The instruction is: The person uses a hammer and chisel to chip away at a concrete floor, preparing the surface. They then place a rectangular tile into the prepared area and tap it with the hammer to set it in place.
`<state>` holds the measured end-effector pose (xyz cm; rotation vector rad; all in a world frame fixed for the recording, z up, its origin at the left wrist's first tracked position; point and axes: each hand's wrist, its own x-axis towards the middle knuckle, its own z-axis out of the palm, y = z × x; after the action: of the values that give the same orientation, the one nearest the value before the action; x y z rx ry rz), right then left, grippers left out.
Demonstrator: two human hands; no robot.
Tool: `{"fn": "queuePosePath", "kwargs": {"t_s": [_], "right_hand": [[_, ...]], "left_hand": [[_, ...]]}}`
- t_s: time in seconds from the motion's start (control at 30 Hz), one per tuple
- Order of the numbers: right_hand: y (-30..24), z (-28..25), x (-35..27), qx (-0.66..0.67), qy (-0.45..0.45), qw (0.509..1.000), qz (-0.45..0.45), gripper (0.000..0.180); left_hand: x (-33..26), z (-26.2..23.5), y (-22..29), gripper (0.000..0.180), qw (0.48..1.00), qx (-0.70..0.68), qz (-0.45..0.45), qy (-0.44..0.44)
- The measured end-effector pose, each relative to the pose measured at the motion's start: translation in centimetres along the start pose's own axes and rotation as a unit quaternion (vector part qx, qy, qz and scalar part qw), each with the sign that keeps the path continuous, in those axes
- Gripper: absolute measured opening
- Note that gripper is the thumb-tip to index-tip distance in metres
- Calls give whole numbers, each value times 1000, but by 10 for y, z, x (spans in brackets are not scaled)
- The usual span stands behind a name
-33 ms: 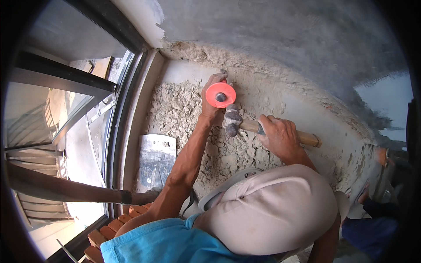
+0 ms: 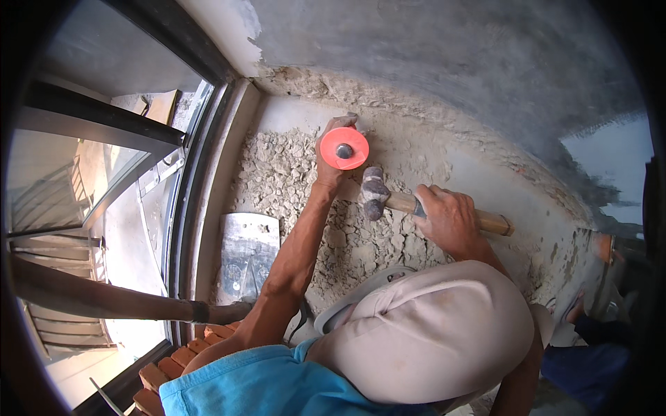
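My left hand [image 2: 330,173] is wrapped round a chisel whose round red guard [image 2: 355,141] covers most of the fingers. The chisel's dark striking end [image 2: 343,150] points up toward me, and its tip is hidden below. In my right hand [image 2: 449,216] is a hammer by its wooden handle [image 2: 494,222]. Just right of the guard and a little nearer to me is the hammer's dusty metal head [image 2: 374,194], apart from the chisel. Broken mortar rubble [image 2: 277,170] covers the floor around and under both tools.
A shovel blade [image 2: 248,239] lies left of my left forearm, its dark handle [image 2: 104,298] crossing the window frame [image 2: 208,166]. Bricks [image 2: 177,362] are stacked at lower left. The chipped wall [image 2: 430,69] rises beyond. My beige-clothed knee [image 2: 430,326] is near; another person's dark-blue clothing [image 2: 590,367] shows at right.
The hammer and my right hand have shifted slightly right and toward me, widening the gap to the chisel. My left hand and the chisel guard have moved slightly left and away.
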<state>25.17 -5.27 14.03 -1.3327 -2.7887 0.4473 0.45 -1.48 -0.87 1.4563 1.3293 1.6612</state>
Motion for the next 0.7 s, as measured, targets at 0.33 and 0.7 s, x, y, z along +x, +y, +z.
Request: {"fn": "queuePosePath", "kwargs": {"t_s": [0.33, 0.7], "right_hand": [[62, -50, -96, -37, -6, 992, 117, 30], [77, -56, -141, 113, -4, 953, 283, 27]], "left_hand": [[17, -49, -33, 39, 990, 38, 15, 137], [-10, 10, 7, 43, 995, -15, -22, -96]]}}
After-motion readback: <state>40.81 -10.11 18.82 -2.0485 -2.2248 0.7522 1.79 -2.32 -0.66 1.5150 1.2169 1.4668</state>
